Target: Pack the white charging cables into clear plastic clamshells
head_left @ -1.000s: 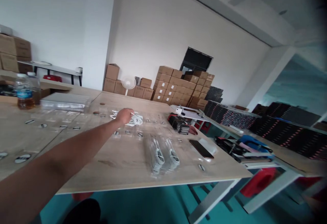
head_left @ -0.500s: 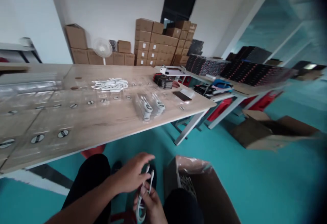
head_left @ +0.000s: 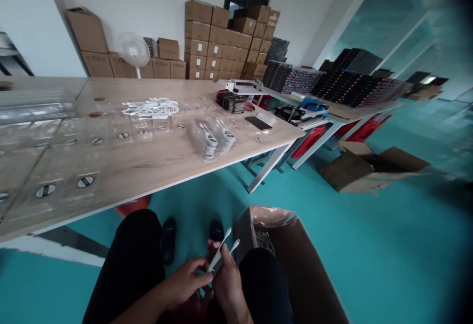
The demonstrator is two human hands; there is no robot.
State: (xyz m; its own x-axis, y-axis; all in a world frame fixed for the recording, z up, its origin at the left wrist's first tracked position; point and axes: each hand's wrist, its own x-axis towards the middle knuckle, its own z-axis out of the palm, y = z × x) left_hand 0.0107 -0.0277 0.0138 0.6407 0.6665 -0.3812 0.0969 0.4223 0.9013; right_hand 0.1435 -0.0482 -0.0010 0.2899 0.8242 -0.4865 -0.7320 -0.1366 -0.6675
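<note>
Below the near edge of the table (head_left: 158,161), beside the right knee (head_left: 264,274): one white cable (head_left: 215,262), doubled, two plug ends tilted up and away. Right hand (head_left: 227,274) was closed round it; left hand (head_left: 188,282) had its fingers half curled, thumb and fingertips closed on the cable's lower part. Next to that knee stood one open carton (head_left: 314,279), more white strands inside, partly hidden, no count possible. Toward the table's far edge lay one loose heap (head_left: 151,108), white cables, too tangled to count. Near edge, toward the right corner: two bundles (head_left: 207,141) in clear wrap, side by side. By the right edge, one phone (head_left: 258,123) lay flat; farther back, one dark stack (head_left: 231,101). Round labels (head_left: 85,182) ran in rows at left: three along the near edge, one cut off by the view; at least seven behind.
</note>
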